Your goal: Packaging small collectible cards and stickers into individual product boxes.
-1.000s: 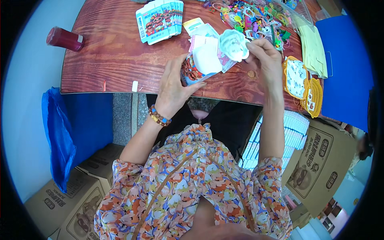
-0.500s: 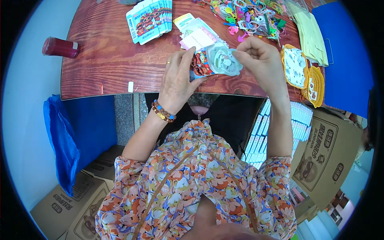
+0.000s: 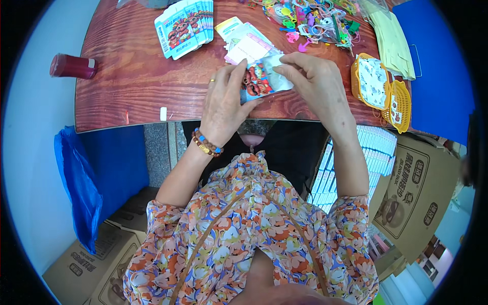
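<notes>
Both my hands hold one small printed packet with a clear plastic end, just above the near edge of the wooden table. My left hand, with a ring and a bead bracelet, grips its left side. My right hand pinches its upper right corner. White cards lie on the table right behind the packet.
A fanned stack of blue printed packets lies at the back left, a red cylinder at the far left. Colourful small toys and yellow sheets sit at the back right. A yellow basket is on the right. Cardboard boxes stand beside my legs.
The packet was open with white contents spread out; now it is folded compact. Both hands have brought it lower, toward the table's near edge.
</notes>
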`<state>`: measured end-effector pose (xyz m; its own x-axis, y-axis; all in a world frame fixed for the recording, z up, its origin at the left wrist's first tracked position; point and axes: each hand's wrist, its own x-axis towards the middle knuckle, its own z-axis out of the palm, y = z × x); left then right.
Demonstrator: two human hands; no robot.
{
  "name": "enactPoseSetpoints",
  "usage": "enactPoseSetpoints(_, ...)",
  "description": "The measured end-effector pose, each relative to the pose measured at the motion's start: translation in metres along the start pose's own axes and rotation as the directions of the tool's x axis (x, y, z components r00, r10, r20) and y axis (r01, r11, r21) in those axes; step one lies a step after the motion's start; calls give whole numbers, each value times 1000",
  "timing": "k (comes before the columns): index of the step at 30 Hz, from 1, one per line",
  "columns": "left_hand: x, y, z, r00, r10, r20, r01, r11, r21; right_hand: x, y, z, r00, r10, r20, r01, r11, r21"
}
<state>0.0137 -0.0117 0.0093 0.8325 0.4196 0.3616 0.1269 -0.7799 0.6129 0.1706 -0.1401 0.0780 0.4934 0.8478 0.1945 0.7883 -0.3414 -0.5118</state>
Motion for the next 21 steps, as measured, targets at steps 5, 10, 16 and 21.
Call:
enactPoseSetpoints(5,-5,-10,-8,996,-83,13,82,995,54,-8,36,3,982,166,-90,-151,976,157)
enactPoseSetpoints(10,-5,-4,-6,995,-93,48,95,993,-62,25,98,23,969,171,-179,-182,982,-44)
enactPoseSetpoints(16,-11,-2,-7,990,-121,66,127,988,-84,53,101,51,968,211,-136,-238,943,-232)
enactPoseSetpoints(21,-5,-7,-8,988,-145,51,146,989,-20,36,117,40,940,335,-57,-295,887,356)
